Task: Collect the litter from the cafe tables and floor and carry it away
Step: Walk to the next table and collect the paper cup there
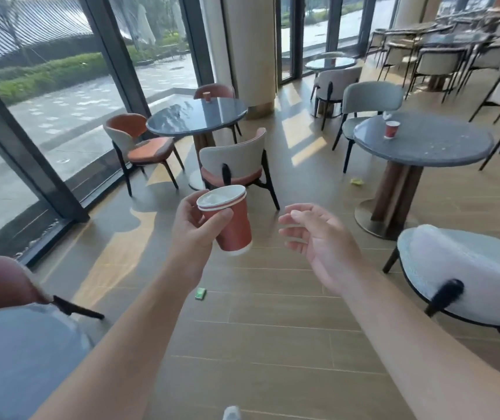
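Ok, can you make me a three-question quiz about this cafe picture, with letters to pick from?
1. Where is the green scrap?
A on a table
B on the floor
C on a chair

2. What colour is the paper cup being held?
A red
B blue
C yellow

3. What is the right hand doing?
A gripping a cup
B pressing on a table
C holding nothing

Answers:
1 B: the green scrap lies on the floor below the arms.
2 A: the paper cup in the left hand is red with a white rim.
3 C: the right hand hangs in the air with loose fingers.
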A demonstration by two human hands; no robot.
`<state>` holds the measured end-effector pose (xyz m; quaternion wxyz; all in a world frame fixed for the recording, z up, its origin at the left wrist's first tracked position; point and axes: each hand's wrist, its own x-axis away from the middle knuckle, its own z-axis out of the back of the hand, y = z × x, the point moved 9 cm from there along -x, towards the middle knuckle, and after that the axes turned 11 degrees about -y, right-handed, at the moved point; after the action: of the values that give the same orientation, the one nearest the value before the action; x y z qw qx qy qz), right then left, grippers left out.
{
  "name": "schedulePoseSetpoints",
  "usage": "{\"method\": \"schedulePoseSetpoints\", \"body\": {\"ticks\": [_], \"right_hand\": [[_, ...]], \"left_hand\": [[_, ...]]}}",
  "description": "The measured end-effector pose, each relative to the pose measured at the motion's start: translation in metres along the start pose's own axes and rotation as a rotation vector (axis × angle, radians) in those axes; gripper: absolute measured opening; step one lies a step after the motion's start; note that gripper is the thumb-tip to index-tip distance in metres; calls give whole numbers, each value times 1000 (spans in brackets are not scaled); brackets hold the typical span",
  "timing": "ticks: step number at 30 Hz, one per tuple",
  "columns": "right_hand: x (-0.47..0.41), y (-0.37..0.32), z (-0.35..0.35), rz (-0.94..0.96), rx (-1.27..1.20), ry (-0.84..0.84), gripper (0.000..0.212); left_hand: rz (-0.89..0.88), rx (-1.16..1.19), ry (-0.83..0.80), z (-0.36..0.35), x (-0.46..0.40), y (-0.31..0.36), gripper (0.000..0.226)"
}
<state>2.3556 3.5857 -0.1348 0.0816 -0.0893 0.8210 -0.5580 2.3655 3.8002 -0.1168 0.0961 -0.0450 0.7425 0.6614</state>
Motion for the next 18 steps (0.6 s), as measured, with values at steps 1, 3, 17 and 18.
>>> {"method": "schedulePoseSetpoints", "body": {"ticks": [1, 3, 17, 18], "right_hand": [[-7, 0, 7, 1, 5, 22, 11], [-25, 0, 19, 9, 14, 68, 11], [-201, -28, 67, 122, 94, 387, 12], [-209, -29, 70, 122, 102, 404, 12]], "left_hand": [[4, 6, -28, -4, -13, -7, 49], [12, 19, -84, -10, -41, -20, 50], [29, 88, -456, -32, -287, -72, 65], [27, 88, -472, -35, -299, -74, 63]]}}
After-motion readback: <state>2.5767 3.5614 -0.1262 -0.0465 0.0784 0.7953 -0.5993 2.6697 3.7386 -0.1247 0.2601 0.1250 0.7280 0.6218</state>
